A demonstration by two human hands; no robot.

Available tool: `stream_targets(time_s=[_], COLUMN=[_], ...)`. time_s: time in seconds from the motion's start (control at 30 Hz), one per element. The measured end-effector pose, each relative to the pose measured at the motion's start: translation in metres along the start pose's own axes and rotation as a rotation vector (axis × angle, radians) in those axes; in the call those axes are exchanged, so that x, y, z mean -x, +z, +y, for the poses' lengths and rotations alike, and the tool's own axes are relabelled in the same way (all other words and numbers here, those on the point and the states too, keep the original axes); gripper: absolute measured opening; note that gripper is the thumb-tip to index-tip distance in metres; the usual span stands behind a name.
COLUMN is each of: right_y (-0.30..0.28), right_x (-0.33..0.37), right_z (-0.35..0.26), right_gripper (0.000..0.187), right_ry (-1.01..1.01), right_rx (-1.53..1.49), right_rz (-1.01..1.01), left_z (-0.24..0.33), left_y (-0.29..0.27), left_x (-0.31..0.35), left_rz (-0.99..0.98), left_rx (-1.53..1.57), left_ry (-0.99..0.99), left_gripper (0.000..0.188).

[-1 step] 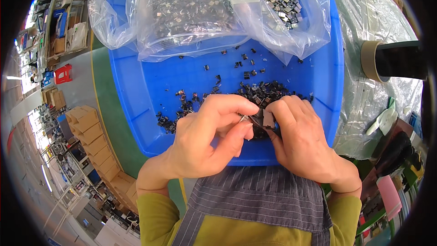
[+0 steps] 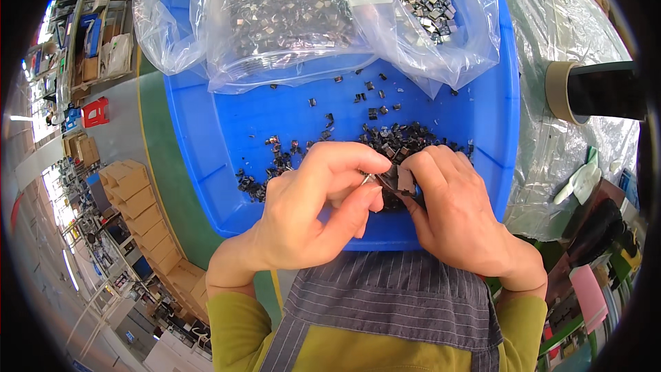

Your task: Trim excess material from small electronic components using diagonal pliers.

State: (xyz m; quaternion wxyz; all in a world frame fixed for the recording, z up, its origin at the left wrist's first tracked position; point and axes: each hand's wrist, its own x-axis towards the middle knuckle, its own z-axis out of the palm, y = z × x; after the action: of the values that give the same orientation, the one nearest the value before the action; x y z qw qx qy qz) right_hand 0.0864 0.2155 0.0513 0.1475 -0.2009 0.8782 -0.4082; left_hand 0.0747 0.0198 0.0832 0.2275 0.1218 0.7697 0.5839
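Observation:
My left hand (image 2: pixel 310 210) is closed, thumb and forefinger curled toward each other, around a thin shiny metal tool (image 2: pixel 368 179); most of it is hidden by the fingers. Its tip is beside a small dark piece (image 2: pixel 406 180) with a flat brownish face, pinched in my right hand (image 2: pixel 458 210). Whether tip and piece touch I cannot tell. Both hands hover over the near side of a blue plastic bin (image 2: pixel 261 114). Beneath and behind them lies a heap of small black pieces (image 2: pixel 399 141).
A clear plastic bag (image 2: pixel 289 21) full of small shiny dark parts fills the bin's far side, with an opened bag (image 2: pixel 427 0) of square pieces right of it. A tape roll (image 2: pixel 561 93) and white glove (image 2: pixel 580 180) lie on the plastic-covered right surface. Cardboard boxes (image 2: pixel 144 213) stand at left.

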Motion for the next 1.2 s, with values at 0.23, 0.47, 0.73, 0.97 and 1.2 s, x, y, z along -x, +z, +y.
stream_targets(time_s=[0.23,0.47,0.73,0.97,1.2], right_y=[-0.004,-0.001,0.004,0.004,0.006], right_x=[-0.001,0.0,-0.001,-0.002,-0.001], right_z=[0.0,0.0,0.002,0.001,0.002], right_gripper=[0.024,0.029,0.044,0.042,0.033], right_ry=[0.054,0.053,-0.026,-0.037,-0.034], right_rx=[-0.173,-0.07,0.182,0.191,0.2], right_rz=[-0.108,-0.051,0.137,0.161,0.167], left_z=[-0.001,0.001,0.0,-0.003,-0.003], left_y=[-0.001,-0.002,-0.001,0.001,0.001], left_x=[0.0,-0.003,-0.002,0.0,0.001], left_rz=[0.001,-0.007,0.005,0.007,0.003], left_rx=[0.176,0.229,0.186,0.083,0.087], left_ry=[-0.072,-0.121,-0.102,-0.039,-0.031], left_gripper=[0.023,0.023,0.023,0.025,0.025])
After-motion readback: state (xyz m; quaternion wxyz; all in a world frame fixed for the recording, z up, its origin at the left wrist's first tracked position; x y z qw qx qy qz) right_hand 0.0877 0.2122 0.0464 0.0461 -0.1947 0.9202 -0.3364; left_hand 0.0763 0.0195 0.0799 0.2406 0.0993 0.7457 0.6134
